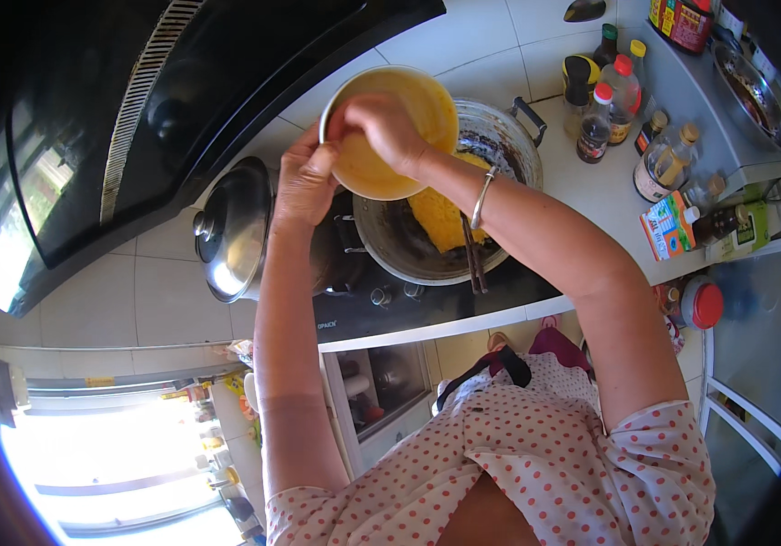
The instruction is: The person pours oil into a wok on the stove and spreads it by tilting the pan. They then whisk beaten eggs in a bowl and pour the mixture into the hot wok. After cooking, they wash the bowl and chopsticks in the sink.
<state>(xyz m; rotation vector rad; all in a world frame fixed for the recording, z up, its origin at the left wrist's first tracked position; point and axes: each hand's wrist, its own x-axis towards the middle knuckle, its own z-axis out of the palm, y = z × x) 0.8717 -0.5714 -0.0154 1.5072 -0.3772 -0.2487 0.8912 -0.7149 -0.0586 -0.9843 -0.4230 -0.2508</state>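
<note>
My left hand [305,174] grips the rim of a bowl [442,102], which is tipped so that its inside faces me. A thin yellow film, apparently beaten egg, coats the inner wall. Inside the bowl is my right hand [380,130], with its fingers curled against the left wall; whether they pinch anything is hidden. Below the bowl, a metal wok [390,246] sits on the stove and holds a yellow egg sheet [438,215], partly covered by the bowl and my right forearm. A pair of dark chopsticks [474,263] leans over the wok's near rim.
A lidded steel pot [237,232] stands left of the wok on the black gas hob [363,321]. The black range hood [226,89] juts in at upper left. Several sauce bottles [595,130] and a carton [667,225] occupy the counter at right, beside a grey shelf [725,116].
</note>
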